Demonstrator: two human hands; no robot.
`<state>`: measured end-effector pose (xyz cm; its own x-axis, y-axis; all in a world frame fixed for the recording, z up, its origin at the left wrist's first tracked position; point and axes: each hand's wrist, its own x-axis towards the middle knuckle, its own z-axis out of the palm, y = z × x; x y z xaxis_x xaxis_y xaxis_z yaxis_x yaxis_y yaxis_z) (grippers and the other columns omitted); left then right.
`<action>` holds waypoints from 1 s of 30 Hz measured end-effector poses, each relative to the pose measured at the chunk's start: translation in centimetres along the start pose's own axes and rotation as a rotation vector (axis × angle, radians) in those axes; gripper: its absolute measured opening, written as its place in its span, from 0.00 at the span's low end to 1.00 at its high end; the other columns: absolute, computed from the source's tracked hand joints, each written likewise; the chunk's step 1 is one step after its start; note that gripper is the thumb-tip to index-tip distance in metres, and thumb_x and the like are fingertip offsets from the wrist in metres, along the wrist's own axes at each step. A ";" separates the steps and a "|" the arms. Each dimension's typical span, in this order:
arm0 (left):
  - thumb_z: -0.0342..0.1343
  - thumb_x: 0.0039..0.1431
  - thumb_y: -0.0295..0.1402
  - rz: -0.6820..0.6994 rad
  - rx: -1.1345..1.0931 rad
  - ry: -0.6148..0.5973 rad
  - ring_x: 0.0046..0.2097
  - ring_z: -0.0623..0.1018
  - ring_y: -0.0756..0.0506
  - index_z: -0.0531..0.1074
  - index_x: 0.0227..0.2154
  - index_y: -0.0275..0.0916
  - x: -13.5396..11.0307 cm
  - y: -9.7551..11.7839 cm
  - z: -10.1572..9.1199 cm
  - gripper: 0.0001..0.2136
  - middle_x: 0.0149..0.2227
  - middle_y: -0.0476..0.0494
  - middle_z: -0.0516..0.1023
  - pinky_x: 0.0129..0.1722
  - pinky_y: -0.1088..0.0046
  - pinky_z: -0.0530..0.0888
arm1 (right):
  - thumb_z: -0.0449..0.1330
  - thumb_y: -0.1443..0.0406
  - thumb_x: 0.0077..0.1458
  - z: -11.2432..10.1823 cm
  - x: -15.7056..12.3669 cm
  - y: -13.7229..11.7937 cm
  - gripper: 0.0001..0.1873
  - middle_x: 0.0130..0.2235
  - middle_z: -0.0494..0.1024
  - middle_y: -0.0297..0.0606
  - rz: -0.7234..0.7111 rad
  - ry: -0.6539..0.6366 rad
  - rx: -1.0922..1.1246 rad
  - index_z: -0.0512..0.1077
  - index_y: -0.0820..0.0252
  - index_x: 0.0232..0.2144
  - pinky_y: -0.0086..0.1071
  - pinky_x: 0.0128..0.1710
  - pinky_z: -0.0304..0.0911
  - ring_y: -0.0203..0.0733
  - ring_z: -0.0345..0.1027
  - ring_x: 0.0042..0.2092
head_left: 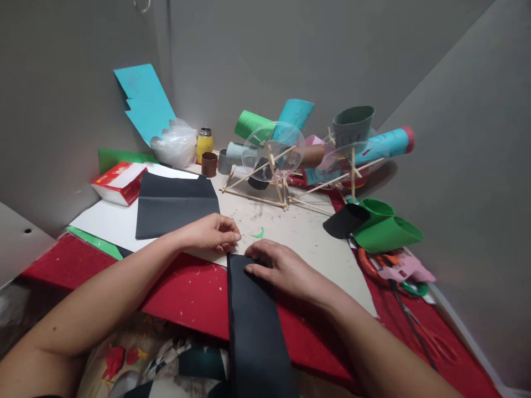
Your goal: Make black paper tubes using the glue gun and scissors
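Note:
A long strip of black paper (255,326) runs from the table edge down toward my lap, with a narrow fold along its left side. My right hand (280,268) grips its upper right part, thumb on top and fingers bent over the far end. My left hand (213,232) is curled closed just beyond the strip's upper left corner; whether anything is between its fingertips is hidden. A small green paper scrap (259,234) lies past both hands. A creased black sheet (178,202) rests on white paper (112,226) behind my left forearm.
Stick frames with clear plastic discs (271,152) and coloured paper tubes (294,119) stand behind. Green tubes (390,235), a pink glue gun (409,268) and scissors (431,334) lie right. A red box (120,182) and a yellow bottle (204,146) stand left on the red-covered table (188,293).

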<state>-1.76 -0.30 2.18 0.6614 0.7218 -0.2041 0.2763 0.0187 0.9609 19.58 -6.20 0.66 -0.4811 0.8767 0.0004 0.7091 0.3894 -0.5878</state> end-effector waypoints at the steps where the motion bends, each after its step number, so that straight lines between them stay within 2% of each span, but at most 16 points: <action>1: 0.59 0.53 0.39 -0.011 0.009 0.003 0.27 0.74 0.49 0.73 0.29 0.35 -0.1 0.0 0.0 0.10 0.26 0.43 0.77 0.27 0.75 0.70 | 0.61 0.63 0.54 -0.1 0.0 0.1 0.09 0.38 0.74 0.39 0.007 0.014 -0.034 0.72 0.58 0.39 0.33 0.37 0.59 0.42 0.66 0.38; 4: 0.60 0.53 0.40 -0.032 0.043 -0.019 0.27 0.75 0.48 0.74 0.30 0.36 -0.3 0.1 0.0 0.10 0.26 0.43 0.78 0.26 0.76 0.70 | 0.62 0.63 0.54 -0.3 0.0 0.2 0.11 0.37 0.74 0.39 0.044 0.031 -0.131 0.70 0.58 0.41 0.33 0.36 0.59 0.42 0.66 0.37; 7: 0.59 0.54 0.40 -0.043 0.069 -0.077 0.25 0.74 0.49 0.74 0.32 0.37 -0.4 0.1 0.2 0.11 0.25 0.45 0.76 0.25 0.76 0.70 | 0.62 0.64 0.54 -0.4 0.0 0.3 0.07 0.35 0.73 0.36 0.059 0.009 -0.161 0.70 0.57 0.37 0.32 0.34 0.58 0.41 0.66 0.35; 12: 0.57 0.55 0.42 -0.101 0.023 -0.108 0.24 0.74 0.50 0.72 0.33 0.37 -0.4 -0.1 0.6 0.12 0.26 0.44 0.77 0.25 0.75 0.71 | 0.61 0.65 0.54 -0.5 0.0 0.2 0.04 0.34 0.73 0.37 0.015 -0.013 -0.153 0.70 0.58 0.33 0.32 0.35 0.57 0.41 0.64 0.35; 16: 0.59 0.53 0.43 -0.073 0.042 -0.142 0.25 0.74 0.51 0.71 0.35 0.35 -0.2 -0.2 0.5 0.14 0.28 0.44 0.77 0.26 0.75 0.71 | 0.60 0.68 0.54 -0.6 0.0 0.0 0.02 0.33 0.71 0.35 0.000 -0.047 -0.084 0.69 0.58 0.30 0.31 0.35 0.56 0.40 0.63 0.36; 20: 0.59 0.53 0.45 -0.022 0.030 -0.109 0.27 0.76 0.50 0.72 0.35 0.34 0.0 -0.4 0.4 0.17 0.28 0.44 0.77 0.28 0.74 0.72 | 0.57 0.65 0.55 -0.8 0.2 0.1 0.05 0.29 0.70 0.33 0.032 -0.031 0.154 0.67 0.59 0.28 0.31 0.32 0.55 0.38 0.61 0.32; 25: 0.59 0.50 0.51 -0.013 -0.137 -0.033 0.27 0.77 0.49 0.72 0.29 0.33 0.3 -0.6 0.5 0.22 0.26 0.43 0.77 0.28 0.73 0.72 | 0.61 0.55 0.52 -1.1 0.7 0.8 0.15 0.21 0.63 0.27 0.142 0.162 0.588 0.64 0.58 0.26 0.28 0.25 0.51 0.34 0.55 0.24; 30: 0.59 0.48 0.55 0.005 -0.273 -0.027 0.23 0.74 0.51 0.72 0.23 0.32 0.5 -0.6 1.0 0.25 0.22 0.44 0.76 0.27 0.74 0.73 | 0.64 0.52 0.50 -0.7 0.7 0.3 0.18 0.19 0.64 0.25 0.160 0.273 0.770 0.64 0.57 0.27 0.27 0.24 0.52 0.33 0.56 0.23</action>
<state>-0.87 -0.67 1.27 0.6813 0.7039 -0.2009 0.0770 0.2040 0.9759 19.80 -5.24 1.06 -0.1917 0.9814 0.0075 0.1594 0.0387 -0.9865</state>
